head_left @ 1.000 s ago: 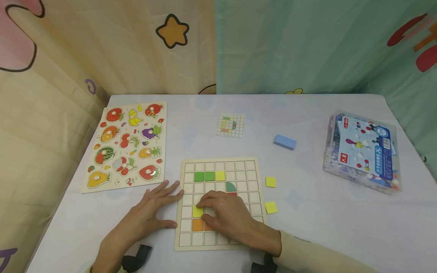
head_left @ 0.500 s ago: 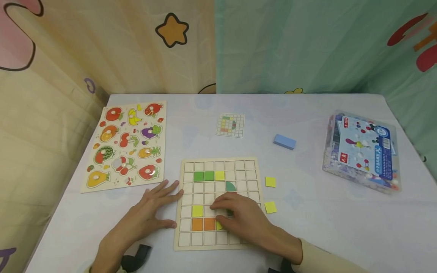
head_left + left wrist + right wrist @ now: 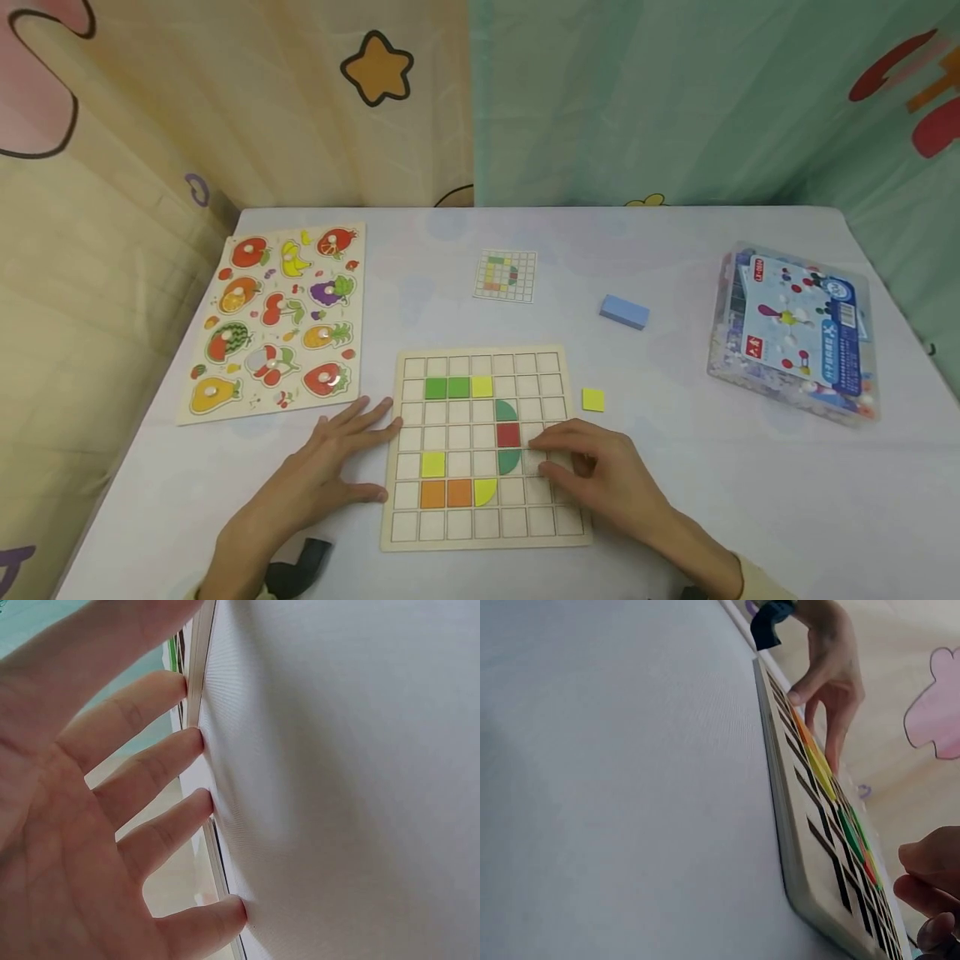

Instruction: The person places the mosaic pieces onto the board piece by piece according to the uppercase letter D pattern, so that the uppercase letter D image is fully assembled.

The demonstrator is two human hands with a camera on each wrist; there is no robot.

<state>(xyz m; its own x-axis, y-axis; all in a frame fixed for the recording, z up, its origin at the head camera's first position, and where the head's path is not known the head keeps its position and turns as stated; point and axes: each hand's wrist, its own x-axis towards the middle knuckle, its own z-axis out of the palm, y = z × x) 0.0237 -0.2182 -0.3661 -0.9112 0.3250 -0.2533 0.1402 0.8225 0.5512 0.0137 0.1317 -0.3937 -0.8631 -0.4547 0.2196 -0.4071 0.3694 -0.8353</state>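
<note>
A wooden grid board point(image 3: 487, 540) lies on the table, with green, yellow, orange and red pieces in its cells. A yellow square tile point(image 3: 432, 464) sits in a cell above the orange tiles point(image 3: 446, 493). My left hand point(image 3: 315, 467) has its fingers spread, with fingertips and thumb at the board's left edge. Over the board's right side, my right hand point(image 3: 611, 475) has thumb and forefinger apart, and I see nothing between them. A loose yellow tile point(image 3: 593, 400) lies right of the board, just beyond that hand. The area under the right hand is hidden.
A small pattern card point(image 3: 506, 276) and a blue block point(image 3: 625, 312) lie behind the board. A fruit puzzle board point(image 3: 277, 325) is at the left, and a clear plastic box point(image 3: 795, 333) at the right. Curtains hang behind the table.
My right hand has left the yellow tile in the grid and moved right across the board. The lower loose yellow tile is now out of sight behind it. My left hand stays put.
</note>
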